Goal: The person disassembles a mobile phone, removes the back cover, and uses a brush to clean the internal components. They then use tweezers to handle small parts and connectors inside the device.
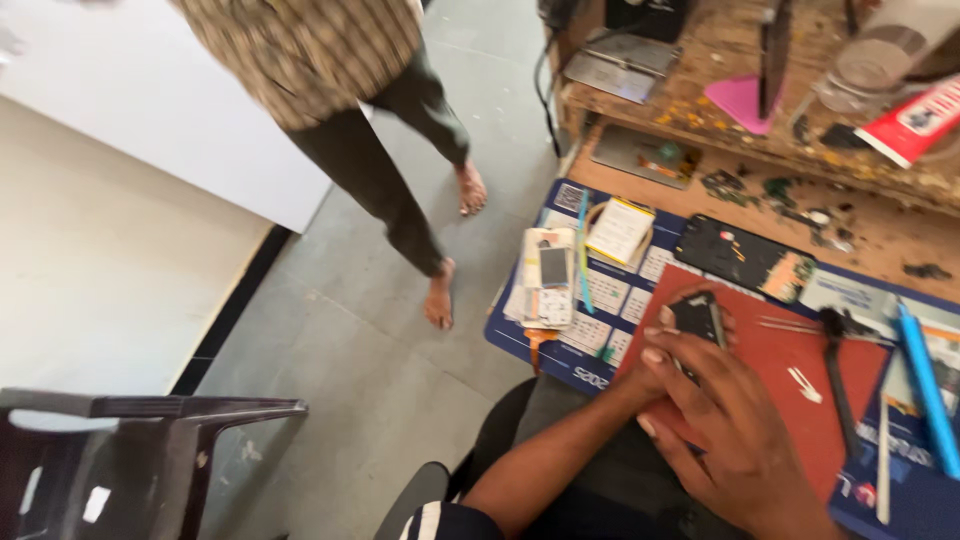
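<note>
both hands (700, 385) clasp small dark part (697, 318), grip mostly hidden.

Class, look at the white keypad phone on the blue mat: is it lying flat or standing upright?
Flat: the white keypad phone lies face-up, screen and keys showing, on the blue mat.

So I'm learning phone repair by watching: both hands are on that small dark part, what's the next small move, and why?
Probably steady the small dark part flat on the red mat. The left hand pinches it from below while the right hand covers it, and the tweezers lie close beside.
</note>
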Demonstrator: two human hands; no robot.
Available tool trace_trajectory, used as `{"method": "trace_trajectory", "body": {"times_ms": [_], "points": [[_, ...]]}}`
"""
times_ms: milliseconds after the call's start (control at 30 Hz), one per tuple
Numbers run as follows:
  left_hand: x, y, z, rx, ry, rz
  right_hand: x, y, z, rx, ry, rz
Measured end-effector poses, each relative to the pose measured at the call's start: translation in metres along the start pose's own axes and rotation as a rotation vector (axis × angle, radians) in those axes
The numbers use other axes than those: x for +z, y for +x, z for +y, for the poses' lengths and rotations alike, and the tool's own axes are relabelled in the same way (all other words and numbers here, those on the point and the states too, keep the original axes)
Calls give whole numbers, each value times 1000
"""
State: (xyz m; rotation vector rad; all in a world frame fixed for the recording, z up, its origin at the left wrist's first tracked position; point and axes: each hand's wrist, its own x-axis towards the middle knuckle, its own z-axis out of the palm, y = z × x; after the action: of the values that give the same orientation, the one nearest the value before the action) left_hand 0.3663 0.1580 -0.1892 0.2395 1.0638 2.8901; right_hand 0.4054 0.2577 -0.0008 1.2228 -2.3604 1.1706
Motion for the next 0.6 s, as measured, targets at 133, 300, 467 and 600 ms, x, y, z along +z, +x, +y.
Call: {"method": "trace_trajectory", "body": {"times_ms": [133, 300, 467, 600], "points": [[2, 0, 5, -13, -24, -12, 4, 3, -1, 18, 11, 0], [-8, -5, 3, -36, -99, -20, 14, -20, -8, -252, -111, 268], [-11, -8, 6, -17, -62, -31, 33, -32, -8, -381, -164, 298], [10, -4, 19, -16, -24, -39, 42, -25, -7, -385, -218, 281]]}}
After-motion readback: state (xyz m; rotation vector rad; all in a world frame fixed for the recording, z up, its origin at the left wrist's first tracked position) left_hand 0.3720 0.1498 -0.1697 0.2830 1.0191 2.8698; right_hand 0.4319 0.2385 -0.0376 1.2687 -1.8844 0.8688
